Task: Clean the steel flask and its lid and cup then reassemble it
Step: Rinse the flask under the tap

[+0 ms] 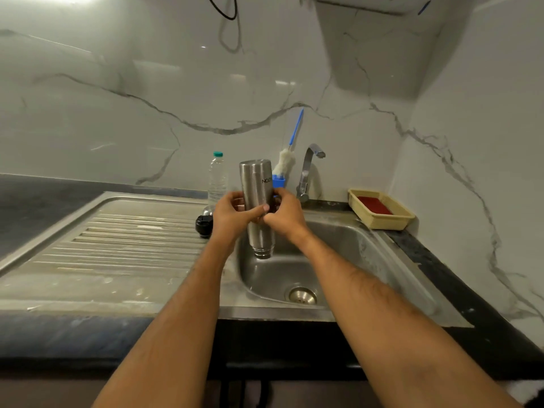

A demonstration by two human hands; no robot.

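I have the steel flask [257, 198] held upside down over the sink [347, 248], its open threaded mouth pointing down toward the basin and its flat base up. My left hand [232, 214] wraps the body from the left, fingers [259, 209] curled across the front of the steel. My right hand [284, 213] closes on it from the right, fingers bent round the side and thumb pressed near the left fingertips, so both hands are grasping the flask about midway along its length.

Just left of my left fingers, the black lid [204, 226] sits on the ribbed draining board [117, 240], with a small steel piece right behind it that I cannot make out clearly. Beyond the left fingers a clear plastic water bottle [218, 179] with a teal cap stands upright. Behind my right fingers a blue-handled bottle brush [287, 159] with white bristles leans up against the wall, and the tap [307, 169] rises just right of it. Further right of my right fingers, a yellow basket [382, 223] holding something red rests on the counter [459, 278].
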